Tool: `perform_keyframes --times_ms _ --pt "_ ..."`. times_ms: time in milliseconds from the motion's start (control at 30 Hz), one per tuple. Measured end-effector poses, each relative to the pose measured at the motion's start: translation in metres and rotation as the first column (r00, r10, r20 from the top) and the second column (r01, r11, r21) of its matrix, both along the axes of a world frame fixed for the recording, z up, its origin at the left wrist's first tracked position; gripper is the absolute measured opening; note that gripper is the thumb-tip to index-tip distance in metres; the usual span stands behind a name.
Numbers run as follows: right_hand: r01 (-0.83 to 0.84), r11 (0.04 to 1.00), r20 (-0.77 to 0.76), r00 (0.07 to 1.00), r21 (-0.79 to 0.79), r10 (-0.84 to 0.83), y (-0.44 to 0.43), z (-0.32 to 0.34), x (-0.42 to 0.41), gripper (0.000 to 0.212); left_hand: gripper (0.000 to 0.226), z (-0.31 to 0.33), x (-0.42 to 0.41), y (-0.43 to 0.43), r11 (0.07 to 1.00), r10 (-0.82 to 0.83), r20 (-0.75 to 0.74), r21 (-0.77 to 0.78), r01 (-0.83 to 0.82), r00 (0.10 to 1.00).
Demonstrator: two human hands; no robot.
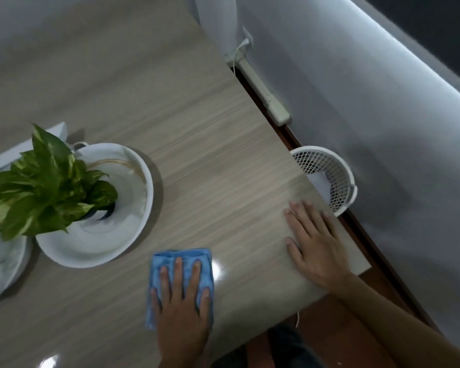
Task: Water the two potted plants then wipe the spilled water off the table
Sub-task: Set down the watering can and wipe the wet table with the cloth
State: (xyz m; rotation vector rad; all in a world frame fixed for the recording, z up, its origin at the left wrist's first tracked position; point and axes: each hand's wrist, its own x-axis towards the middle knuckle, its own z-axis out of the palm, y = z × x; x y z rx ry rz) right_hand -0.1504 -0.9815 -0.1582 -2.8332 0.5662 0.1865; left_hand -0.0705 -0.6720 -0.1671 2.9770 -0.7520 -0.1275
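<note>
Big wood-grain table [197, 155] fills the view, its long edge running diagonally w/ the floor and a white mesh basket [327, 179] beyond it on the right. Next in size: white dish [133, 235] at left-centre holding a leafy green plant [45, 187], its pot mostly hidden under the leaves; a 2nd white dish [0, 264] peeks in at the far left edge, plant on it not clearly seen. Right hand [314, 245] lies flat on the table near the edge, fingers spread, palm down, gripping nothing, looks like it's bracing. Left hand [181, 296] is pressed flat on the blue cloth [181, 261], fingers splayed across it, pinning it to the surface, not pinching. Cloth is folded, roughly rectangular, long axis running away from the body, sitting between the near dish and the right hand. Smallest bit and the key one: a shiny wet-looking patch [218, 269] touching the cloth's right edge, so just right of the left fingertips, between the 2 hands. Could be glare tho, hard to tell. Judging by that, watering looks done and wiping is the step in hand; left hand is nearer and already on the cloth, so next stroke prob wants a short sweep rightward, towards the right hand.
</note>
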Motion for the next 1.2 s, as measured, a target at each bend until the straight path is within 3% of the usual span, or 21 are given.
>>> perform_keyframes --times_ms 67,100,133,200,267,333,400,433,500,567,633,700,767,867,933,1000,1067,1133,1200 --pt "-0.024 1.0 0.011 1.0 0.012 0.024 -0.002 0.0 0.022 0.061 0.06 0.0 -0.012 0.0 0.98 0.199 -0.038 -0.011 -0.2 0.979" --pt "-0.057 0.998 0.016 0.998 0.01 0.057 -0.005 -0.002 0.04 0.061 0.06 0.0 -0.023 -0.017 0.976 0.214 -0.06 -0.028 -0.216 0.975" --pt "-0.094 0.995 0.022 0.995 0.009 0.094 -0.009 -0.005 0.062 0.06 0.06 0.001 -0.034 -0.04 0.987 0.144 -0.052 -0.06 -0.147 0.988" --pt "-0.158 0.987 0.038 0.987 0.03 0.157 -0.021 -0.007 0.104 0.058 0.058 0.001 -0.045 -0.088 0.982 -0.15 -0.036 -0.123 0.145 0.988" --pt "-0.243 0.97 -0.006 0.97 0.031 0.243 -0.037 -0.008 0.127 0.057 0.056 -0.005 -0.005 -0.109 0.951 -0.3 -0.012 -0.088 0.298 0.954" --pt "-0.267 0.963 -0.009 0.964 0.024 0.267 -0.062 -0.001 0.135 0.062 0.054 -0.014 0.044 -0.098 0.987 -0.14 0.067 -0.073 0.145 0.988" --pt "-0.141 0.982 0.097 0.987 0.122 0.129 -0.088 0.016 0.133 0.068 0.056 -0.01 0.044 -0.076 0.993 0.106 0.078 -0.067 -0.101 0.991" --pt "-0.075 0.982 0.148 0.988 0.173 0.049 -0.101 0.026 0.132 0.068 0.059 -0.007 0.021 -0.074 0.986 0.15 0.064 -0.082 -0.144 0.987" --pt "-0.026 0.975 0.211 0.977 0.222 -0.021 -0.115 0.042 0.129 0.066 0.064 0.006 -0.05 -0.106 0.992 -0.054 -0.027 -0.113 0.051 0.998" --pt "-0.035 0.972 0.224 0.974 0.232 -0.018 -0.116 0.051 0.126 0.067 0.058 0.006 -0.106 -0.158 0.913 -0.372 -0.113 -0.221 0.342 0.921" --pt "-0.036 0.977 0.266 0.964 0.21 -0.021 -0.113 0.052 0.121 0.069 0.052 0.002 -0.07 -0.215 0.857 -0.466 -0.074 -0.283 0.43 0.881" --pt "-0.036 0.983 0.312 0.95 0.179 -0.022 -0.116 0.053 0.112 0.067 0.051 -0.004 0.019 -0.233 0.92 -0.337 -0.064 -0.235 0.313 0.939" --pt "-0.035 0.987 0.349 0.937 0.16 -0.024 -0.115 0.053 0.102 0.063 0.054 -0.015 0.091 -0.181 0.989 -0.046 0.086 -0.14 0.057 0.995" --pt "-0.049 0.98 0.357 0.934 0.191 -0.023 -0.107 0.046 0.086 0.06 0.056 -0.003 0.051 -0.076 0.95 0.256 0.084 -0.205 -0.234 0.963" --pt "-0.033 0.978 0.357 0.933 0.206 -0.043 -0.097 0.041 0.085 0.061 0.06 0.009 -0.042 -0.065 0.965 0.199 0.059 -0.188 -0.185 0.978" --pt "-0.044 0.977 0.335 0.942 0.207 -0.028 -0.079 0.038 0.096 0.063 0.062 0.006 -0.096 -0.103 0.98 -0.047 -0.05 -0.197 0.036 0.998" --pt "-0.078 0.98 0.323 0.946 0.185 0.014 -0.061 0.039 0.111 0.063 0.057 0.005 -0.062 -0.144 0.953 -0.19 -0.052 -0.249 0.171 0.98" --pt "-0.116 0.984 0.319 0.945 0.132 0.069 -0.041 0.041 0.122 0.062 0.054 -0.003 0.008 -0.122 0.976 -0.102 -0.027 -0.195 0.095 0.994" --pt "-0.142 0.982 0.304 0.948 0.127 0.098 -0.014 0.04 0.126 0.061 0.057 -0.013 0.047 -0.042 0.981 0.167 0.05 -0.113 -0.16 0.985"
